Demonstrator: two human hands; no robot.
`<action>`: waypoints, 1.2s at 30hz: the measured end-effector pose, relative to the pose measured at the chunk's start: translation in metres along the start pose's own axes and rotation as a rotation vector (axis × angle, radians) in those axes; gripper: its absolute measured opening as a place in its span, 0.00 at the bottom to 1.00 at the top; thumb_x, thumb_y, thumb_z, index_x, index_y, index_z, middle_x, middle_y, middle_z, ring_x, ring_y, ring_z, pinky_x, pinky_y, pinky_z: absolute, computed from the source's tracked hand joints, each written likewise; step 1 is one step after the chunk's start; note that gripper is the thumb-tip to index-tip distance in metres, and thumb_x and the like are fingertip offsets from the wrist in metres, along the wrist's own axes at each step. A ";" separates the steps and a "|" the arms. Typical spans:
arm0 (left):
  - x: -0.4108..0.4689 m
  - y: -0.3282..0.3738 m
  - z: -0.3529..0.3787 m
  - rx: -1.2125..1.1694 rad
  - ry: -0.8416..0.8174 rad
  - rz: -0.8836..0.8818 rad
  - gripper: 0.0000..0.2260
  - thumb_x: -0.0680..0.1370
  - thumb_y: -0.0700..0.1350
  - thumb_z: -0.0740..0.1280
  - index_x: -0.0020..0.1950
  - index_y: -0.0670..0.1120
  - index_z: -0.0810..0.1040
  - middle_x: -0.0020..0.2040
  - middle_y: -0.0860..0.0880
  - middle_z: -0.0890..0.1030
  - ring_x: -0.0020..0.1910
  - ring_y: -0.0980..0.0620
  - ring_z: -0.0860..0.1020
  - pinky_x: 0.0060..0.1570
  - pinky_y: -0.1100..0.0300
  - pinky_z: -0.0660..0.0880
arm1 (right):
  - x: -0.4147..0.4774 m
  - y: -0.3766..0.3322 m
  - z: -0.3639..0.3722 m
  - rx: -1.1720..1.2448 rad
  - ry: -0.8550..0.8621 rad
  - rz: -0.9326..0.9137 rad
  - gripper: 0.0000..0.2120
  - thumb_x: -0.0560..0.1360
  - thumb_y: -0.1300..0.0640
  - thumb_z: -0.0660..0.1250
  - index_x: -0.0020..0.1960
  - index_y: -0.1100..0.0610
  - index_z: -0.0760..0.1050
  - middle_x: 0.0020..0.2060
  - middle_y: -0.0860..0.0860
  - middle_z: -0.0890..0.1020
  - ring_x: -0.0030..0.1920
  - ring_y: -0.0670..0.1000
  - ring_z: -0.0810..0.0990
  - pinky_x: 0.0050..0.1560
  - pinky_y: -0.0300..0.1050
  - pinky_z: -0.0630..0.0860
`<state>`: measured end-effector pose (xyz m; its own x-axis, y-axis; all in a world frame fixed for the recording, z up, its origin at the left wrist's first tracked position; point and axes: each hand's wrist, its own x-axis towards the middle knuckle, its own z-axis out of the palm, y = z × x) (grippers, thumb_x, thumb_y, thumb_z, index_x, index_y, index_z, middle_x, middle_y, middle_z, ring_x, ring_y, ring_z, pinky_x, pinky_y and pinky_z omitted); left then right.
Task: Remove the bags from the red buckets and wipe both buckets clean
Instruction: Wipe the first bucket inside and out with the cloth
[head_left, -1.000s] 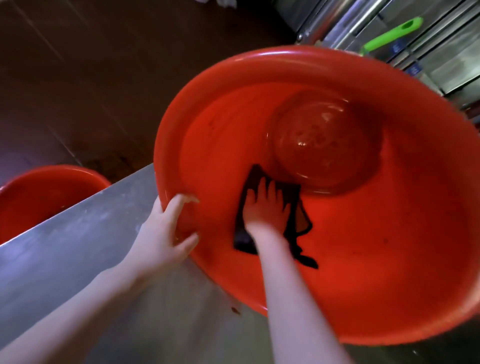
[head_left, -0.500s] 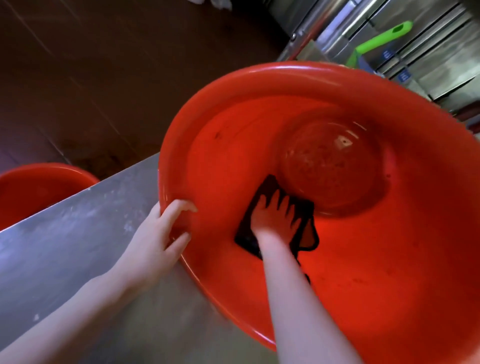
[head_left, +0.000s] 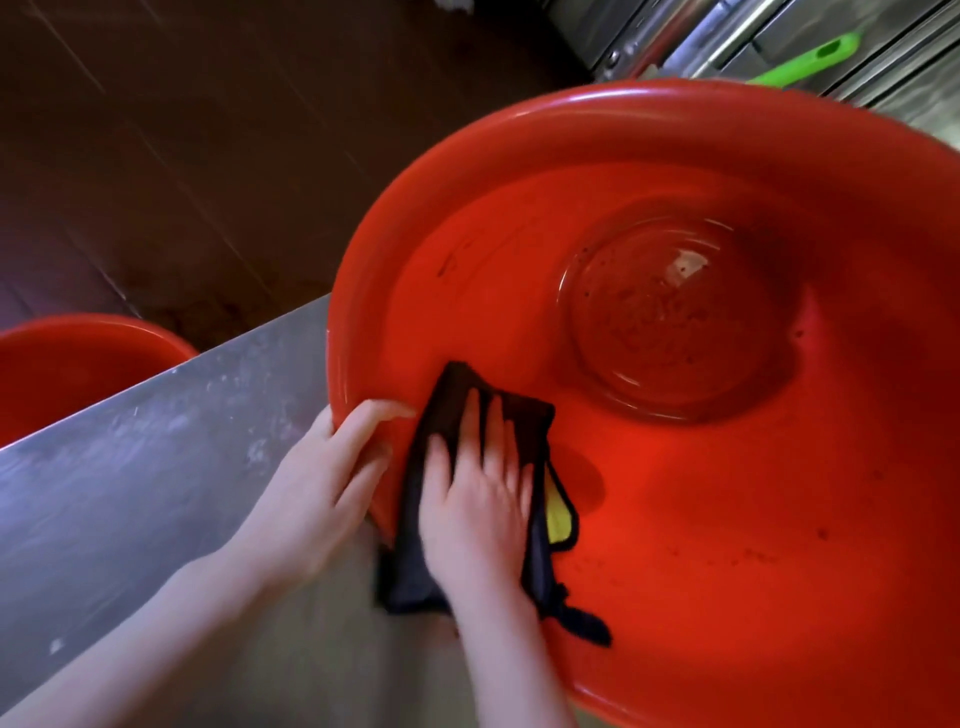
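Note:
A large red bucket lies tilted toward me on a steel counter, its wet bottom facing the camera. My left hand grips its near-left rim, thumb inside the bucket. My right hand presses a dark cloth with a yellow inner side flat against the inner wall by the rim, fingers straight. The cloth's lower end hangs over the rim. A second red bucket stands lower at the far left, beyond the counter edge.
Dark brown floor lies beyond the counter. Steel cabinets or appliances stand at the top right, with a green handle in front of them. Small dark specks dot the bucket's inner wall.
My right hand has drawn the cloth from near the bucket's bottom toward the near rim, next to my left hand. The cloth's yellow side now shows. The left hand keeps its grip.

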<state>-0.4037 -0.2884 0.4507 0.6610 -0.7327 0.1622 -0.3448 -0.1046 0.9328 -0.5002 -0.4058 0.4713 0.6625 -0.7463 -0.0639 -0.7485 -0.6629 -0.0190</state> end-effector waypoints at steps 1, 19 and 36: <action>-0.001 0.000 0.000 0.007 0.006 -0.008 0.14 0.79 0.47 0.57 0.62 0.61 0.69 0.56 0.56 0.72 0.53 0.61 0.72 0.52 0.71 0.66 | 0.021 0.007 0.000 -0.023 0.002 0.080 0.28 0.81 0.40 0.45 0.79 0.45 0.46 0.79 0.47 0.49 0.78 0.49 0.51 0.76 0.55 0.50; 0.015 0.029 -0.014 0.314 0.205 0.099 0.25 0.68 0.37 0.75 0.59 0.52 0.71 0.52 0.51 0.68 0.39 0.58 0.70 0.35 0.62 0.68 | 0.092 0.093 -0.013 -0.073 -0.076 0.346 0.29 0.81 0.39 0.44 0.79 0.48 0.49 0.79 0.49 0.53 0.78 0.54 0.51 0.76 0.59 0.44; -0.022 0.008 0.025 0.063 0.057 0.037 0.24 0.68 0.42 0.78 0.52 0.54 0.66 0.48 0.55 0.69 0.41 0.55 0.73 0.42 0.69 0.70 | 0.011 0.029 -0.008 0.072 -0.015 0.018 0.29 0.80 0.42 0.46 0.79 0.48 0.50 0.79 0.50 0.51 0.77 0.52 0.53 0.74 0.57 0.56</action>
<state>-0.4372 -0.2899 0.4466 0.6833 -0.6974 0.2161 -0.4100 -0.1216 0.9039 -0.5143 -0.4334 0.4782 0.6485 -0.7570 -0.0798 -0.7611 -0.6426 -0.0890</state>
